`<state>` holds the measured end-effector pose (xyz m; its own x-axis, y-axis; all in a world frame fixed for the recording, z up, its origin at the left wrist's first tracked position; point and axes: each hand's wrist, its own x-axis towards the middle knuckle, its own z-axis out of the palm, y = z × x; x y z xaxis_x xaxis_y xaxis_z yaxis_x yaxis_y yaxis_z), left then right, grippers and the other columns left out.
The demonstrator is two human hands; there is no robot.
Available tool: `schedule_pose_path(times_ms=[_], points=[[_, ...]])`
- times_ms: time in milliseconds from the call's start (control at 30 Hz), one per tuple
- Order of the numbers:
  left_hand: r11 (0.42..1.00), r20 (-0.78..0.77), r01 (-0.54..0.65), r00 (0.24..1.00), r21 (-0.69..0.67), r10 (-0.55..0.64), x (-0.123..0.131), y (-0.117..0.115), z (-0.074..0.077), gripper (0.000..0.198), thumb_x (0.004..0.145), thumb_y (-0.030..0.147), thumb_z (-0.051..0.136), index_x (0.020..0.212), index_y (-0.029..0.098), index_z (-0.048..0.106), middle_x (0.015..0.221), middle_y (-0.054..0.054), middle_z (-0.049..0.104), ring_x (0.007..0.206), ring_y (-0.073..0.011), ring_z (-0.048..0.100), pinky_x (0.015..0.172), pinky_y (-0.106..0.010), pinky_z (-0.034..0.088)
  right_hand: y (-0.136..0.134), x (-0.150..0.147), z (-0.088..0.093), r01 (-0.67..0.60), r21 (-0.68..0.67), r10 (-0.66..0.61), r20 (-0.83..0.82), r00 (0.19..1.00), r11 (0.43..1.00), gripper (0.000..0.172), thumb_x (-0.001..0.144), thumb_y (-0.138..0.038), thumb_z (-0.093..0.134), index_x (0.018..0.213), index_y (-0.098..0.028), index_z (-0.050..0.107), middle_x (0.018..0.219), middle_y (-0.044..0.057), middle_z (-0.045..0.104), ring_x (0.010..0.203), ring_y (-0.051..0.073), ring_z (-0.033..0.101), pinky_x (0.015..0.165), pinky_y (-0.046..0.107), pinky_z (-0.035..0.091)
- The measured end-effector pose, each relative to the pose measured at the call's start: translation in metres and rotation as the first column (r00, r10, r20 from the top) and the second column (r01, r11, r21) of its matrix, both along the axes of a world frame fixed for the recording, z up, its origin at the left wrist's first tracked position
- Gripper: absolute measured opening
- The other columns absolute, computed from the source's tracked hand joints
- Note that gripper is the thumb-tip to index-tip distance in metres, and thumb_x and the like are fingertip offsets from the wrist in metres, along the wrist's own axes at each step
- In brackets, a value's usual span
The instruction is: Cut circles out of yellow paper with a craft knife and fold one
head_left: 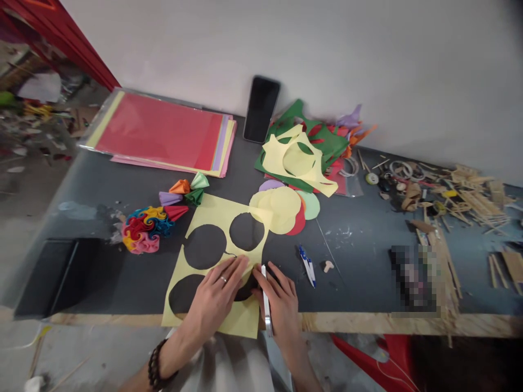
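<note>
A pale yellow paper sheet (241, 321) with several round holes lies at the table's front edge. My left hand (220, 286) rests flat on it, fingers stretched out, across the holes in the lower half. At the sheet's right edge, my right hand (280, 296) is closed round a slim silver utility knife (266, 305), its thumb and index finger by the paper. The knife's blade is too small to make out. Beyond the sheet lie cut paper circles (286, 204), mostly yellow, overlapping. A blue-and-white compass (307, 267) lies right of my right hand.
Packed coloured paper (159, 130) lies at the back left, near folded paper cones (180, 188) and a curled paper ball (143, 228). A phone (261, 109) leans on the wall beside paper offcuts (300, 158). Wooden sticks (469, 198) clutter the right. A black case (49, 277) sits front left.
</note>
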<state>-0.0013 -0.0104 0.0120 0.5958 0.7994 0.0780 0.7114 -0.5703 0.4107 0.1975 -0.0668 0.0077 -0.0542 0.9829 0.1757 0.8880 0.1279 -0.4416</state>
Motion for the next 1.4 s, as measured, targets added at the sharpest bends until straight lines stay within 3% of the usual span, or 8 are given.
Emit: schedule_pose_path(times_ms=[200, 300, 400, 567, 833, 1100, 1200, 1400], points=[[0.997, 0.117, 0.021, 0.993, -0.071, -0.013, -0.003, 0.003, 0.005, 0.07, 0.105, 0.017, 0.047, 0.169, 0.021, 0.02, 0.156, -0.009, 0.062, 0.142, -0.0214, 0.058, 0.119, -0.038, 0.053, 0.006, -0.017, 0.017, 0.168, -0.093, -0.191, -0.357, 0.914, 0.981, 0.011, 0.092, -0.032, 0.067, 0.102, -0.028, 0.07, 0.099, 0.001, 0.081, 0.089, 0.022, 0.076, 0.079, 0.033, 0.061], [0.997, 0.107, 0.03, 0.994, -0.076, -0.022, -0.002, -0.004, 0.0, 0.071, 0.105, 0.016, 0.044, 0.17, 0.021, 0.016, 0.162, -0.011, 0.056, 0.145, -0.0237, 0.055, 0.118, -0.041, 0.053, 0.006, -0.029, 0.018, 0.258, -0.218, -0.334, -0.495, 0.802, 0.941, 0.015, 0.086, -0.038, 0.072, 0.088, -0.026, 0.063, 0.072, -0.006, 0.07, 0.055, 0.013, 0.062, 0.052, 0.023, 0.05], [0.997, 0.046, 0.007, 0.999, -0.078, -0.004, 0.0, -0.008, -0.003, 0.066, 0.105, 0.021, 0.045, 0.168, 0.027, 0.027, 0.169, -0.012, 0.045, 0.149, -0.0282, 0.051, 0.118, -0.046, 0.052, 0.004, -0.035, 0.013, 0.337, -0.261, -0.426, -0.507, 0.749, 0.904, 0.022, 0.085, -0.038, 0.072, 0.078, -0.026, 0.055, 0.059, -0.01, 0.06, 0.043, 0.008, 0.047, 0.044, 0.019, 0.041], [0.997, -0.025, -0.02, 1.0, -0.081, 0.018, 0.004, -0.01, 0.001, 0.057, 0.105, 0.03, 0.047, 0.161, 0.024, 0.042, 0.172, -0.015, 0.038, 0.156, -0.0352, 0.04, 0.123, -0.054, 0.044, 0.001, -0.033, 0.009, 0.313, -0.248, -0.396, -0.453, 0.799, 0.917, 0.023, 0.087, -0.039, 0.069, 0.076, -0.027, 0.053, 0.053, -0.01, 0.054, 0.04, 0.009, 0.045, 0.04, 0.019, 0.037], [0.996, -0.14, -0.088, 0.986, 0.028, 0.091, 0.01, -0.019, -0.004, 0.058, 0.102, 0.023, 0.052, 0.159, 0.029, 0.046, 0.17, -0.013, 0.043, 0.151, -0.0333, 0.048, 0.118, -0.047, 0.047, -0.004, -0.029, 0.01, 0.313, -0.282, -0.408, -0.406, 0.818, 0.907, 0.023, 0.087, -0.039, 0.068, 0.075, -0.026, 0.053, 0.054, -0.01, 0.053, 0.04, 0.01, 0.046, 0.041, 0.019, 0.038], [0.999, 0.063, -0.001, 0.998, -0.046, 0.004, -0.011, -0.006, 0.011, 0.062, 0.104, 0.023, 0.049, 0.165, 0.027, 0.035, 0.179, -0.011, 0.025, 0.164, -0.0321, 0.027, 0.117, -0.041, 0.054, -0.002, -0.003, 0.03, 0.258, -0.191, -0.313, -0.381, 0.87, 0.947, 0.03, 0.087, -0.04, 0.073, 0.068, -0.024, 0.056, 0.052, -0.009, 0.061, 0.04, 0.008, 0.051, 0.043, 0.016, 0.042], [0.993, 0.045, -0.102, 0.993, -0.053, 0.105, -0.034, -0.003, 0.015, 0.07, 0.104, 0.013, 0.045, 0.168, 0.029, 0.023, 0.176, -0.007, 0.034, 0.164, -0.0277, 0.029, 0.126, -0.044, 0.046, 0.014, 0.026, 0.038, 0.284, -0.115, -0.307, -0.371, 0.877, 0.952, 0.03, 0.087, -0.041, 0.076, 0.069, -0.023, 0.059, 0.069, -0.004, 0.076, 0.051, 0.009, 0.064, 0.054, 0.016, 0.05], [0.97, -0.055, -0.221, 0.972, 0.101, 0.227, -0.083, 0.007, 0.009, 0.086, 0.091, -0.002, 0.035, 0.169, 0.033, 0.023, 0.162, -0.003, 0.056, 0.15, -0.0237, 0.053, 0.125, -0.046, 0.049, 0.083, 0.087, 0.026, 0.494, -0.031, -0.478, -0.309, 0.822, 0.869, 0.033, 0.088, -0.052, 0.074, 0.081, -0.023, 0.06, 0.081, -0.001, 0.078, 0.067, 0.012, 0.07, 0.067, 0.021, 0.051]])
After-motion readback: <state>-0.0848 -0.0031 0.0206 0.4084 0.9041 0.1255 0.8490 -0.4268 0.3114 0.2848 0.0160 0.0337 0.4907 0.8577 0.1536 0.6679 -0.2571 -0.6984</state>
